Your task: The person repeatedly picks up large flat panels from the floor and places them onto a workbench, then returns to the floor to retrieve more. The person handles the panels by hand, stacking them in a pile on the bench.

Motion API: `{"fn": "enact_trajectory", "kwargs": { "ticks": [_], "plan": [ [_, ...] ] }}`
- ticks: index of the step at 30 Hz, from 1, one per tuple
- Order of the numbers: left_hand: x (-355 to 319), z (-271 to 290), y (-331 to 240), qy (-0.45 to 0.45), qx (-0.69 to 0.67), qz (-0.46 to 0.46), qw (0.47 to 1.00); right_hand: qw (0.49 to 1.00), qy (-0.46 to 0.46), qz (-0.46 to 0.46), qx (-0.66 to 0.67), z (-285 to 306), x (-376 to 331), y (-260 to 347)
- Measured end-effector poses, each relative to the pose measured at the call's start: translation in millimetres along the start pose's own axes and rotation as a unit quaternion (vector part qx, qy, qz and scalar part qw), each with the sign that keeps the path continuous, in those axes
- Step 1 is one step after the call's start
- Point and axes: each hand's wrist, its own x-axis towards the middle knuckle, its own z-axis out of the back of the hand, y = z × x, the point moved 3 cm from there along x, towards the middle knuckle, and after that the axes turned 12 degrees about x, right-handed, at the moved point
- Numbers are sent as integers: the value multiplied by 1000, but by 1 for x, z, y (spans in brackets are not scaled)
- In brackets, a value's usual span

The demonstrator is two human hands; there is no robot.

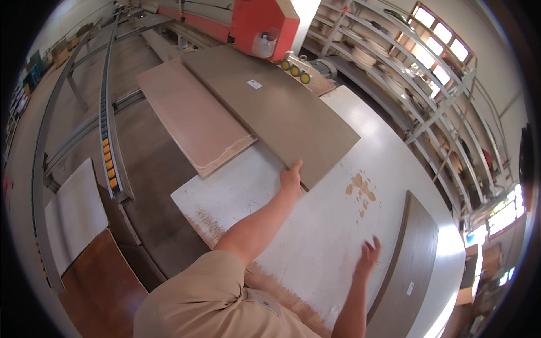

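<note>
My left hand (291, 179) grips the near edge of a large grey-brown board (270, 107), thumb on top and fingers underneath out of sight. A small white label sits on its upper face. The board's far end lies beside a red machine (262, 25), and its left side overlaps a pinkish-tan board (194, 115) with a chipped near edge. My right hand (368, 256) is open above the white worktable (321, 242), fingers spread and holding nothing. To its right lies a second grey-brown board (414, 253), narrower in view, also labelled.
A roller conveyor rail (107, 112) with yellow rollers runs along the left. Several panels, one white (79, 217) and one reddish-brown (104, 281), stand at lower left. Metal shelving (389, 67) lines the right wall. Worn tan patches (360, 190) mark the tabletop.
</note>
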Motion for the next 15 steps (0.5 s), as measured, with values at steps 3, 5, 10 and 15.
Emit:
{"fn": "enact_trajectory", "kwargs": {
  "ticks": [3, 5, 10, 15],
  "plan": [
    [-35, 14, 9, 2, 9, 16, 1000, 985, 8, -125, 120, -74, 27, -42],
    [-55, 31, 15, 12, 50, 45, 998, 934, -27, -235, 269, -112, 41, -59],
    [-112, 80, 26, 134, 55, 202, 969, 833, 148, -305, 438, -145, 34, -61],
    [-164, 109, -21, 177, 85, 171, 966, 823, 7, -301, 482, -109, -40, -37]
  ]
}}
